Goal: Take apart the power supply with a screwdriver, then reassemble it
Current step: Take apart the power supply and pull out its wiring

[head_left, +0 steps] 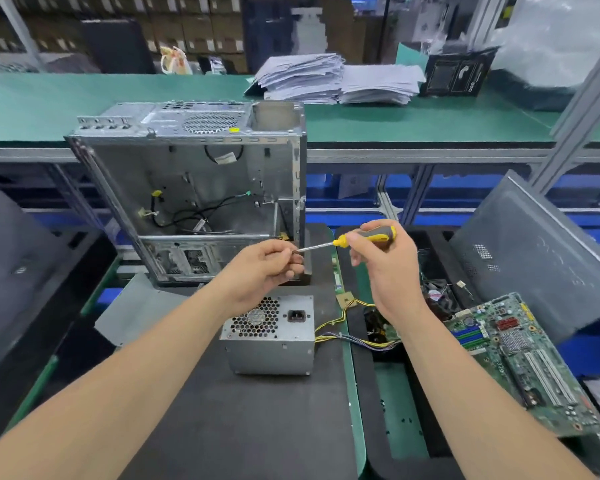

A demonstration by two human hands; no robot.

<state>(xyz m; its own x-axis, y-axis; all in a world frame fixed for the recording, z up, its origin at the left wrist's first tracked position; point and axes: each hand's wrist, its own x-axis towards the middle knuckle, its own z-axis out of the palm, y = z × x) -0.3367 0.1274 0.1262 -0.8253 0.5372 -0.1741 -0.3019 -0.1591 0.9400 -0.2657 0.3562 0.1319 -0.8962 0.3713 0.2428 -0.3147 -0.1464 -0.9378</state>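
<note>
The right hand (385, 271) grips the screwdriver (364, 237) by its handle. The shaft runs level, pointing left, and the left hand (264, 268) pinches its tip. The power supply (269, 336) sits on the black mat (239, 427), directly below the left hand and nearer to it.

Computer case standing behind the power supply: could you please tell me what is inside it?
Inside the computer case, loose black cables with a yellow connector hang against bare metal walls. The left hand and the screwdriver cover its lower right corner, hiding that part.
</note>
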